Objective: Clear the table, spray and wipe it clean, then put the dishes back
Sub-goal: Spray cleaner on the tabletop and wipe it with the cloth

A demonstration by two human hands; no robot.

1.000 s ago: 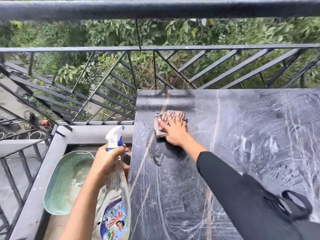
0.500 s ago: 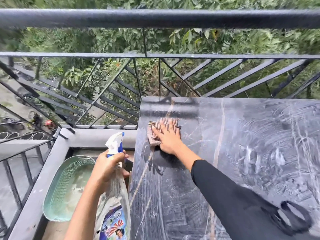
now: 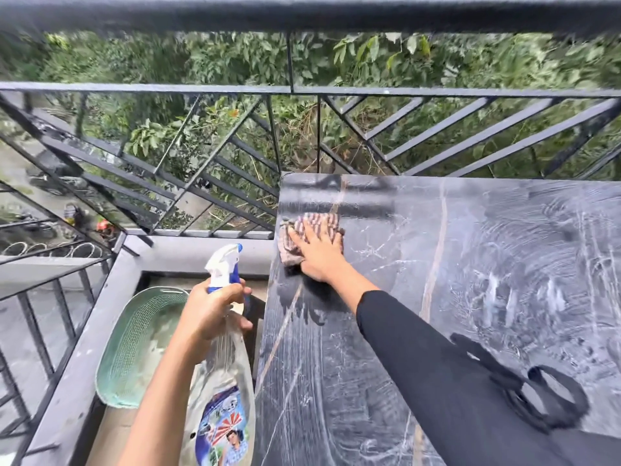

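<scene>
Pressing a striped cloth [image 3: 289, 251] flat, the right hand [image 3: 319, 252] has reached the still-streaky black marble counter's [image 3: 470, 247] left edge; left hand [image 3: 208, 307] grips a clear spray bottle [image 3: 225, 381].

glossy, smeared dark marble table [image 3: 470, 264], striped cloth rag [image 3: 312, 227], seemingly clear plastic spray bottle [image 3: 225, 381], matt metal railing [image 3: 302, 90].

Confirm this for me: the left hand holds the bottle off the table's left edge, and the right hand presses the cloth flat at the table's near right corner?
Not quite. The head view shows the right hand pressing the cloth flat at the table's far left corner, not the near right. The left hand does hold the bottle off the left edge.
</scene>
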